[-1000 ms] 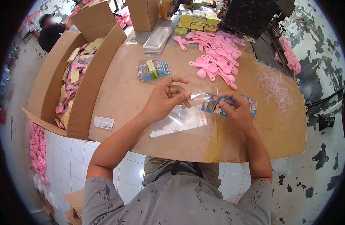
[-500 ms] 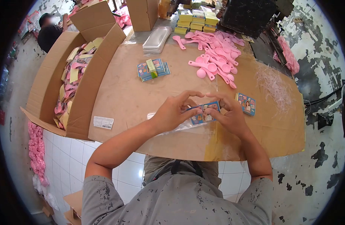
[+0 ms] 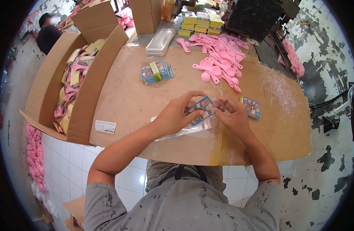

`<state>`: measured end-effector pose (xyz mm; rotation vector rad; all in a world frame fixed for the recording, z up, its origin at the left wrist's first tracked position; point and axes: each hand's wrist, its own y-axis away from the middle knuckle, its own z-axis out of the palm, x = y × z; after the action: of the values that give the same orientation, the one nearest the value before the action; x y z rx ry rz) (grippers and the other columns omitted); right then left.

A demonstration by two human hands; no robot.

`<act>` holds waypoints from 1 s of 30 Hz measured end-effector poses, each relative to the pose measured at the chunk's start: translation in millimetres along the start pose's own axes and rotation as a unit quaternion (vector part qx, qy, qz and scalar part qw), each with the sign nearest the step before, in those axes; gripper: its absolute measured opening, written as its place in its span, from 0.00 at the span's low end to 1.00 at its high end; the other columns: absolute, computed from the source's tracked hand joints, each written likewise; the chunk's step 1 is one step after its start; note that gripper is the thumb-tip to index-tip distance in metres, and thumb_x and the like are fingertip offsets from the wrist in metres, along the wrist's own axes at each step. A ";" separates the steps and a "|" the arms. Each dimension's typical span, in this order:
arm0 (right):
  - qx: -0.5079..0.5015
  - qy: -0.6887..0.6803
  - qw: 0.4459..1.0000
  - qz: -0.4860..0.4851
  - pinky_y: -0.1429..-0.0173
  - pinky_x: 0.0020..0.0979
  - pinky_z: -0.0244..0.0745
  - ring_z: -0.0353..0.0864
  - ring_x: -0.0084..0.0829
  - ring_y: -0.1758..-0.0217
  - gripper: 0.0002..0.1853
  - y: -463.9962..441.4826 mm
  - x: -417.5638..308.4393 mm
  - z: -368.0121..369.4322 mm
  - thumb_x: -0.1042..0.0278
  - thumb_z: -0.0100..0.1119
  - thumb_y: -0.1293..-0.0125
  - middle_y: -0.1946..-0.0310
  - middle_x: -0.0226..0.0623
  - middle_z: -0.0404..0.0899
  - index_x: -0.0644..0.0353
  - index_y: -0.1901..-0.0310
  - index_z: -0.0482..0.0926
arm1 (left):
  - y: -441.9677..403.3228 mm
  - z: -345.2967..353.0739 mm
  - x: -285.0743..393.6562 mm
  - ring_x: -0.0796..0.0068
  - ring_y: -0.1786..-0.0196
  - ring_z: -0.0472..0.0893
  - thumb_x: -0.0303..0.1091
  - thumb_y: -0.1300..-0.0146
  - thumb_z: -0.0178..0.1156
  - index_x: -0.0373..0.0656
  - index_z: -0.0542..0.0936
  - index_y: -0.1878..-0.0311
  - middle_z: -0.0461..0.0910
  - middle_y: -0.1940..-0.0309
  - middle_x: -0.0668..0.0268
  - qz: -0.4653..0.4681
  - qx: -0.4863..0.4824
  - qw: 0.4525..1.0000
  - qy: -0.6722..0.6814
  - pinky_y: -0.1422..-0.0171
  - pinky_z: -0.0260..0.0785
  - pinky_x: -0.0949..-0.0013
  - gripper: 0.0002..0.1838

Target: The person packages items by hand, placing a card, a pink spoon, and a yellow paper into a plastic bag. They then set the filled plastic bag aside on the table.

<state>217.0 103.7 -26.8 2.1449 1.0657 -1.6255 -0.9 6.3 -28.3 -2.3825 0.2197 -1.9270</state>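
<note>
My left hand [image 3: 176, 115] grips a blue printed card [image 3: 204, 104] between thumb and fingers, tilted above the table. My right hand [image 3: 234, 115] is closed in a pinch at the card's right corner, its thumb tip touching there. Whether the card is one piece or several layers I cannot tell. Beneath the hands lie clear plastic bags [image 3: 184, 131]. Just right of my right hand is a small stack of similar blue cards [image 3: 251, 108]. Farther off, a banded bundle of blue cards [image 3: 148, 75] rests on the cardboard-covered table [image 3: 123, 88].
Pink measuring spoons [image 3: 223, 57] lie heaped at the back right, near stacked card bundles [image 3: 202, 23]. Clear plastic sleeves [image 3: 160, 41] are stacked at the back. An open carton [image 3: 90, 90] of packed spoons stands left. Plastic strands [image 3: 280, 88] lie right. A person [image 3: 49, 34] is beyond the carton.
The card has tilted up and its visible face is narrower than before. My right fingers have drawn together at its right corner. My left hand keeps its grip.
</note>
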 end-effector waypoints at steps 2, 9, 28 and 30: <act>-0.057 0.052 0.996 -0.038 0.52 0.30 0.77 0.81 0.24 0.54 0.15 -5.9 -5.1 -9.1 0.69 0.72 0.32 0.57 0.32 0.84 0.63 0.46 0.86 | 1.2 -1.7 4.4 0.82 0.56 0.85 0.27 0.24 0.63 0.41 0.69 0.25 0.89 0.56 0.61 -0.043 -0.022 0.999 0.019 0.53 0.78 0.73 0.27; -0.032 0.136 0.978 -0.154 0.38 0.35 0.77 0.84 0.35 0.46 0.13 -85.2 14.2 -40.2 0.70 0.61 0.25 0.49 0.44 0.84 0.65 0.45 0.84 | -1.7 -1.8 -10.5 0.85 0.55 0.82 0.25 0.22 0.60 0.40 0.69 0.25 0.88 0.57 0.64 -0.020 -0.004 0.998 0.061 0.50 0.74 0.78 0.25; 0.023 -0.168 0.986 -0.005 0.49 0.29 0.79 0.86 0.26 0.44 0.28 -58.8 -33.3 -28.2 0.79 0.64 0.30 0.55 0.32 0.80 0.64 0.29 0.69 | -3.2 -1.7 -8.5 0.90 0.60 0.79 0.28 0.23 0.63 0.38 0.76 0.31 0.86 0.59 0.68 -0.023 0.027 0.990 0.136 0.60 0.71 0.78 0.20; 0.016 -0.191 0.981 -0.022 0.48 0.27 0.78 0.84 0.24 0.48 0.33 -54.0 -35.7 -25.7 0.81 0.64 0.31 0.53 0.32 0.79 0.62 0.26 0.66 | -2.3 -0.4 -8.0 0.90 0.60 0.79 0.28 0.23 0.63 0.37 0.75 0.30 0.86 0.59 0.68 -0.026 0.023 0.992 0.125 0.60 0.71 0.79 0.21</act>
<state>195.3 142.4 26.8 1.7339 0.9730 -1.9810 -2.7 9.9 -35.6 -2.1352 0.1251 -2.2264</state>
